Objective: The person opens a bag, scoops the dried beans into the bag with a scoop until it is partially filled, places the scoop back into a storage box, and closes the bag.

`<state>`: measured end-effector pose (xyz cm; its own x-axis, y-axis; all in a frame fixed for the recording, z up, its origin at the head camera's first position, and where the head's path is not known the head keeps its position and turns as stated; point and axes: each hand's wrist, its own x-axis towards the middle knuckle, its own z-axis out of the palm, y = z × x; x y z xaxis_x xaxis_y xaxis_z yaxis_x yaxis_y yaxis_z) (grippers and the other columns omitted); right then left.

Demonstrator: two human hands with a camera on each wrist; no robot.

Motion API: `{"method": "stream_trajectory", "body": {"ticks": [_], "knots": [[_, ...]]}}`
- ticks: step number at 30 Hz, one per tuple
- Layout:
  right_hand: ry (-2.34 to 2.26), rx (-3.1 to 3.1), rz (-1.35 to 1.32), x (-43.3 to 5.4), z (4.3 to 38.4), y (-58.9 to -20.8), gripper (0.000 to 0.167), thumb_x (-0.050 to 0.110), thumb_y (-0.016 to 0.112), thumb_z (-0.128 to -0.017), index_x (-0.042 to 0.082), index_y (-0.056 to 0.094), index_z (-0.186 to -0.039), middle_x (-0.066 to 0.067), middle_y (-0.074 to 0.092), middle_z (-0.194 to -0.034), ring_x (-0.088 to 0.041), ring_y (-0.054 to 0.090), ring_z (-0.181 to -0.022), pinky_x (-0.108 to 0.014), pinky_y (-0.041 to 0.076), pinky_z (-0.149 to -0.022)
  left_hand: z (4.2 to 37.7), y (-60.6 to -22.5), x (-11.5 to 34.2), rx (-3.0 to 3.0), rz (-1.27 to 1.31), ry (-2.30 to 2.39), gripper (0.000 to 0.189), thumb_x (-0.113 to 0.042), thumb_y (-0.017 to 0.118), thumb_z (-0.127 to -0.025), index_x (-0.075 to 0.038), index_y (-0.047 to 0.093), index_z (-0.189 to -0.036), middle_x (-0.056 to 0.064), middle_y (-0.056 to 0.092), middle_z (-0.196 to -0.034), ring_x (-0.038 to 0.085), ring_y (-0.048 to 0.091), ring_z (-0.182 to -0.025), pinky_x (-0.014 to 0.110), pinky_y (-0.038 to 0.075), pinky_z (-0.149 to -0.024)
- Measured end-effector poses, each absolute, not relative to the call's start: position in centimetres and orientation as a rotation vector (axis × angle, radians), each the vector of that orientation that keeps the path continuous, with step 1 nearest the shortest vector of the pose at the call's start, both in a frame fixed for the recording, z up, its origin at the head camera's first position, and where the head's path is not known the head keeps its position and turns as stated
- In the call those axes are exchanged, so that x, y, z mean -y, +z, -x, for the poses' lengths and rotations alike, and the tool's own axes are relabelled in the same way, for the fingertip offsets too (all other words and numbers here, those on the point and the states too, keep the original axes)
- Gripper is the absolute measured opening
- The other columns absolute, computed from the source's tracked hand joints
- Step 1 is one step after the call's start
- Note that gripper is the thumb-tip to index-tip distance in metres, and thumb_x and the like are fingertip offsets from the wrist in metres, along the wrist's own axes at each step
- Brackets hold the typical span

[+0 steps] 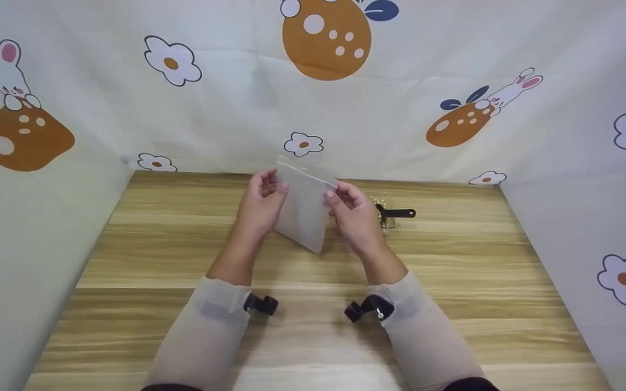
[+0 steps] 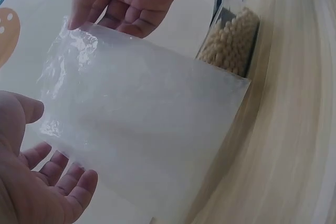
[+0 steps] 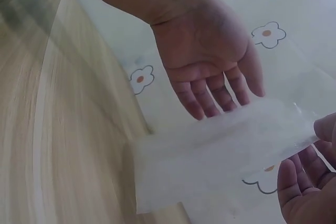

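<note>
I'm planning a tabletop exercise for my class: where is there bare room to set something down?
Bare table shows left of the left sleeve, up to the curtain, and right of the right sleeve and black handle. Another patch lies between the sleeves. Crowded: back centre, where left grip and right grip hold the bag near the container.

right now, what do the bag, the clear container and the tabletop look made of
Bag: probably thin plastic, translucent, glossy, glinting at creases. Container: glass or clear plastic, since pale pellets show through. Tabletop: wood or wood-look laminate, softly sheened, with streaky grain.
</note>
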<state>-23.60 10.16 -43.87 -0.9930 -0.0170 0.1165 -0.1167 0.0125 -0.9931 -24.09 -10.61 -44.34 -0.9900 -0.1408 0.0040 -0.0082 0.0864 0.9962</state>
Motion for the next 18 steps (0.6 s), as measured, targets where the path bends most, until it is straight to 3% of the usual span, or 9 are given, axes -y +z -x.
{"method": "stream_trajectory", "body": {"ticks": [8,18], "knots": [[2.123,2.181,-0.214,-12.1,22.8,-43.1,0.029,0.015,0.071,-0.103,0.006,0.073,-0.131,-0.006,0.073,-0.115,-0.017,0.069,-0.103,-0.025,0.061,-0.087,24.5,-44.3,7.3,2.202,-0.119,-2.136,0.053,-0.028,0.07,-0.103,-0.012,0.051,-0.15,0.009,0.059,-0.145,0.027,0.059,-0.137,0.043,0.053,-0.116],[2.168,2.171,-0.252,-12.8,22.3,-42.0,0.028,0.017,0.065,-0.107,0.003,0.074,-0.13,-0.011,0.077,-0.119,-0.018,0.071,-0.104,-0.028,0.062,-0.088,23.9,-44.2,5.6,2.232,-0.025,-2.081,0.055,-0.027,0.073,-0.101,-0.012,0.053,-0.149,0.008,0.061,-0.148,0.027,0.058,-0.139,0.046,0.051,-0.118]]}}
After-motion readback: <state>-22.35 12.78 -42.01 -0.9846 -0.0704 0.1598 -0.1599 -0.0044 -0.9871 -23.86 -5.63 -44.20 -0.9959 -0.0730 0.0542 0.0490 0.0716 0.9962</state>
